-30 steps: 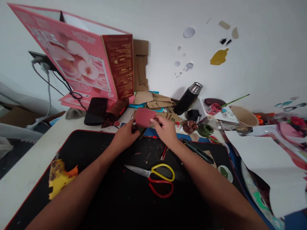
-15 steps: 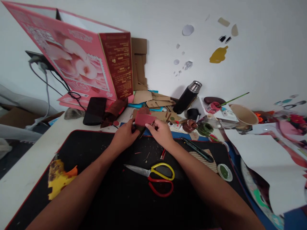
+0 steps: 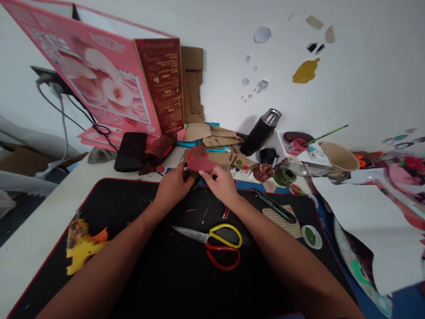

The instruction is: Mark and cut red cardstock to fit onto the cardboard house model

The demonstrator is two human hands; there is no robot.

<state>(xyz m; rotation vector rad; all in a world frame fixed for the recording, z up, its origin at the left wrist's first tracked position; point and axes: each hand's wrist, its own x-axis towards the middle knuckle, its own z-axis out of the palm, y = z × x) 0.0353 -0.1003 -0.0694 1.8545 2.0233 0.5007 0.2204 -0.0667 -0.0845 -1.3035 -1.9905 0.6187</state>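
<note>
One red piece (image 3: pixel 201 164) sits between the two hands, over the far edge of the black mat (image 3: pixel 159 283); the right hand (image 3: pixel 221 182) pinches its lower right side between thumb and fingers; the left hand (image 3: pixel 175 182), at its left end, grips a dark green piece (image 3: pixel 195 179) just below it; yellow-and-red scissors (image 3: pixel 207 238) lie nearer the person; beyond, to the right, is a black flask (image 3: pixel 258 136).

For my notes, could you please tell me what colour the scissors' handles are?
In the head view, the scissors have a yellow handle and a red handle.
</note>
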